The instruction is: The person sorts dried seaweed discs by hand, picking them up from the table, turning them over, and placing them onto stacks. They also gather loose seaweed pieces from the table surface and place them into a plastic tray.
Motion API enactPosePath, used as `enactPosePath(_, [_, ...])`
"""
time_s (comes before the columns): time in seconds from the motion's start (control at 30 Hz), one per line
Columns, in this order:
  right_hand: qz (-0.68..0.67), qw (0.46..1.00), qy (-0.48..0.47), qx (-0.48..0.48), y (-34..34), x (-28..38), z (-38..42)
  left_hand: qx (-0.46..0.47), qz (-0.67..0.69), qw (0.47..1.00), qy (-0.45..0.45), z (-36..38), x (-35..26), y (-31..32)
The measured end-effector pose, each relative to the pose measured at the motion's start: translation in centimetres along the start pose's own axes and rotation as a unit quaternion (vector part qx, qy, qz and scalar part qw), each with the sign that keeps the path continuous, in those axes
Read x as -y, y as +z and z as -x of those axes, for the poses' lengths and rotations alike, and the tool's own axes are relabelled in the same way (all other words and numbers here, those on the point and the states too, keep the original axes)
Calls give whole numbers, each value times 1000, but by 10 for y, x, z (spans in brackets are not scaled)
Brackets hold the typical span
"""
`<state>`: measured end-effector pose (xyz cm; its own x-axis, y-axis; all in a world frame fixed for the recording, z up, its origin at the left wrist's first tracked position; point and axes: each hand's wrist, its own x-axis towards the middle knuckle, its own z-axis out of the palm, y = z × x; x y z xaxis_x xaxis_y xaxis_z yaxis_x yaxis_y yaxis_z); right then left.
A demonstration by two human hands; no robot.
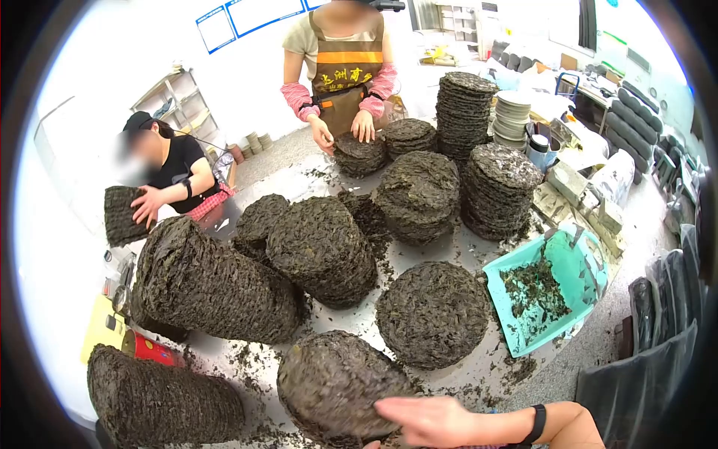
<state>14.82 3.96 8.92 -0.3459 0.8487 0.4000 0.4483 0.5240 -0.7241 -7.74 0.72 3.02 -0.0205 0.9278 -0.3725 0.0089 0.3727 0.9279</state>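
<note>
My right hand reaches in from the lower right, fingers at the right edge of a dark, flaky round cake that looks like dried seaweed. This seaweed cake is tilted and slightly blurred, overlapping another round beneath it. At the bottom edge of the view shows a sliver of a fingertip, seemingly of my left hand, the rest hidden; I cannot tell how it is held. Just beyond the cake lies a flat round stack of the same seaweed. To the left, a stack of rounds rests on its side.
A turquoise bin with loose flakes stands at right, near tall seaweed stacks and pale plates. More stacks lie across the table. One co-worker touches rounds opposite; another person holds a stack at left.
</note>
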Motion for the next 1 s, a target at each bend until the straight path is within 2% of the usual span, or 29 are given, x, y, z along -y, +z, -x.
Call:
enactPosePath(0.03, [43, 995, 77, -37, -15, 6, -5, -6, -18, 999, -38, 1, -6, -1])
enactPosePath(0.07, [6, 981, 107, -160, -25, 1, -10, -7, -17, 999, -39, 1, -2, -5])
enactPosePath(0.1, [-29, 948, 253, -189, -46, 7, -8, -4, -22, 1000, -7, 0, 5, -9])
enactPosePath(0.13, [-48, 918, 294, -263, -48, -20, 11, 1, -25, 999, 26, -2, 10, -12])
enactPosePath(0.17, [-80, 886, 370, -268, -62, -36, 13, 4, -23, 999, 26, -3, 7, -12])
enactPosePath(0.2, [-240, 856, 274, -366, -65, -45, 6, 31, 9, 999, 32, -2, 3, -11])
enactPosePath(0.23, [-86, 883, 251, -388, -62, -52, 9, 58, 41, 997, 37, -2, 1, -10])
enactPosePath(0.27, [71, 887, 219, -399, -61, -54, 11, 60, 44, 997, 39, -4, 4, -10])
enactPosePath(0.33, [109, 926, 176, -316, -56, -33, 13, 53, 23, 997, 46, -4, 14, -12])
enactPosePath(0.37, [126, 967, 107, -196, -54, -24, 12, 53, 21, 997, 43, -3, 13, -12])
enactPosePath(0.4, [-3, 994, 40, -101, -47, -19, 3, 60, 6, 998, 30, -2, 9, -12])
enactPosePath(0.43, [-34, 999, 37, -22, -35, -8, -2, 67, -9, 998, 18, -3, 5, -10])
enactPosePath(0.47, [12, 998, 18, 54, -25, 7, -13, 67, -10, 997, 20, -2, 2, -8])
enactPosePath(0.5, [55, 995, -64, 59, -10, 2, -8, 89, 45, 995, 17, 0, -1, -5])
enactPosePath(0.53, [30, 994, -17, 108, 0, 1, -8, 108, 100, 989, 13, 2, -3, -3])
enactPosePath(0.6, [-4, 992, 1, 123, 4, -3, -11, 105, 107, 989, 7, 1, -7, 0])
enactPosePath(0.73, [-30, 995, 11, 93, -1, 0, -23, 91, 130, 987, -28, 3, -12, -6])
enactPosePath(0.83, [-56, 994, 18, 90, -4, 6, -28, 86, 170, 982, 12, -5, 0, -10])
enactPosePath(0.93, [-34, 993, 54, 94, -1, 10, -28, 76, 181, 980, 26, -6, 0, -10])
enactPosePath(1.0, [47, 994, 37, 86, 2, 15, -29, 117, 178, 977, 6, -11, -3, -9])
